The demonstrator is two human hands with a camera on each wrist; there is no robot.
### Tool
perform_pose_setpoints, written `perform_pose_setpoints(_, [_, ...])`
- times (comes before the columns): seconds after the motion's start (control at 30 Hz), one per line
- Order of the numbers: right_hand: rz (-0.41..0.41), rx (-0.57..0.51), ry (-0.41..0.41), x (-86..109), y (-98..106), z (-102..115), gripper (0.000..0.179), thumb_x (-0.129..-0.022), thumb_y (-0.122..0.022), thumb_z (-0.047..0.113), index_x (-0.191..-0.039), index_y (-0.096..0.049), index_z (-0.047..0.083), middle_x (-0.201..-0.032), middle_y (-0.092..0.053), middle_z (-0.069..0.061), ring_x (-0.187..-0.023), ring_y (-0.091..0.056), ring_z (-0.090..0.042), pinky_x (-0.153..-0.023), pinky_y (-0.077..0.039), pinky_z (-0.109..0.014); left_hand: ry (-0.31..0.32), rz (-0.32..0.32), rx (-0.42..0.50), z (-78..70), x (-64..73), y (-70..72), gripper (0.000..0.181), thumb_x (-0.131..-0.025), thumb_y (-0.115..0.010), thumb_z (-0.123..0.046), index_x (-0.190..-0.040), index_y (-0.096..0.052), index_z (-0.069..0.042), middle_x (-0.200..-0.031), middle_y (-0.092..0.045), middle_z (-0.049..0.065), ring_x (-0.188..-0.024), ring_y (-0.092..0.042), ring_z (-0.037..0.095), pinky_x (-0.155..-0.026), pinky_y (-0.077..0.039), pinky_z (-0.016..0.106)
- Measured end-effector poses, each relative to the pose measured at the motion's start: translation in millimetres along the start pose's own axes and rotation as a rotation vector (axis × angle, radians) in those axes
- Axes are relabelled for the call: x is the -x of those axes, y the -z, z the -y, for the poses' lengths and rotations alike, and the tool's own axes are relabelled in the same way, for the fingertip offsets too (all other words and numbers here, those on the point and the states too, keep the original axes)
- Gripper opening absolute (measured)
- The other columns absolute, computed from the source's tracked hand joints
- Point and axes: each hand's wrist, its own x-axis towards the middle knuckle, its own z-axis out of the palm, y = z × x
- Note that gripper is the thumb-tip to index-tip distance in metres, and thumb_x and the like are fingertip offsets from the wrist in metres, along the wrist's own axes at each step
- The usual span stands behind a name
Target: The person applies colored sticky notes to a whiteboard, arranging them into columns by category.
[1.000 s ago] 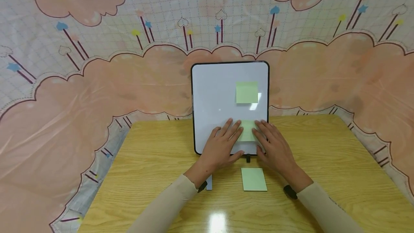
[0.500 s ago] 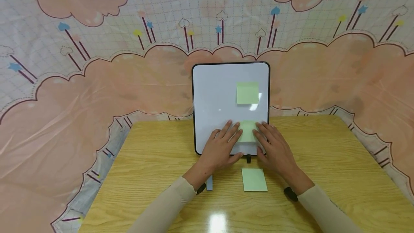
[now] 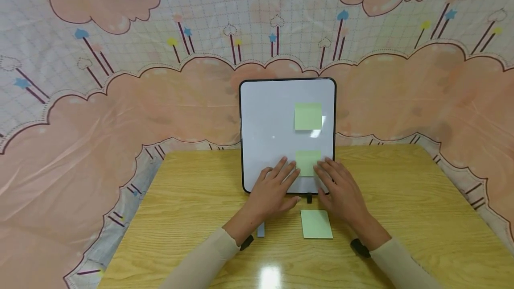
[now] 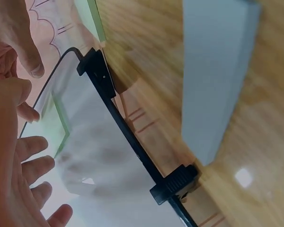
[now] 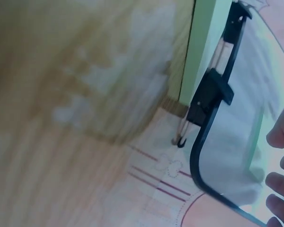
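Observation:
A white board (image 3: 268, 124) with a black frame stands upright on the table. Two pale green sticky notes cling to its right half, an upper note (image 3: 308, 116) and a lower note (image 3: 308, 163). My left hand (image 3: 270, 194) lies by the lower note's left edge, fingers extended and spread. Opposite it, my right hand (image 3: 341, 191) has straight fingertips at the right edge of that note. Whether the fingertips touch the paper or hover just off it, I cannot tell. Neither hand holds anything.
A green sticky note pad (image 3: 316, 224) lies on the wooden table (image 3: 192, 191) before the board. A light blue block-like pad (image 4: 217, 75) is partly behind my left wrist. Black clips (image 4: 175, 183) sit on the board's lower edge. A patterned cloth (image 3: 192, 97) hangs behind.
Both hands have slid slightly down along the lower note, baring more of its top and edges. The notes have kept their places on the board.

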Motion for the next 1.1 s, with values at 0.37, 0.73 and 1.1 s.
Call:
perform_pose_setpoints(0.37, [-0.023,-0.062,0.014,-1.0,0.5,17.7,0.061,-0.077,-0.084,0.005,-0.135,-0.068,-0.001,-0.135,-0.067,-0.022,-0.133,-0.057,-0.045,-0.11,-0.045,-0.062,0.061,0.01,0.186,4.2,31.6,7.8,0.074,-0.106,-0.053,-0.061,-0.165,-0.042,-0.018,-0.169,-0.041,0.001,-0.161,-0.027,0.023,-0.118,-0.038,0.05])
perform_pose_setpoints(0.73, [-0.017,-0.112,0.02,-2.0,-3.3,31.2,0.057,-0.078,-0.085,0.007,-0.133,-0.069,0.001,-0.133,-0.068,-0.018,-0.13,-0.059,-0.043,-0.108,-0.047,-0.06,0.135,0.016,0.293,10.5,54.4,6.1,0.071,-0.105,-0.055,-0.061,-0.161,-0.048,-0.017,-0.162,-0.05,0.002,-0.155,-0.038,0.024,-0.115,-0.042,0.053])
perform_pose_setpoints(1.1, [-0.013,-0.168,0.02,-6.6,-8.5,46.6,0.055,-0.077,-0.086,0.005,-0.13,-0.072,0.001,-0.129,-0.07,-0.015,-0.127,-0.062,-0.041,-0.105,-0.049,-0.061,0.15,0.003,0.354,13.9,73.2,2.0,0.069,-0.102,-0.062,-0.059,-0.155,-0.054,-0.015,-0.151,-0.059,0.002,-0.145,-0.051,0.025,-0.112,-0.045,0.052])
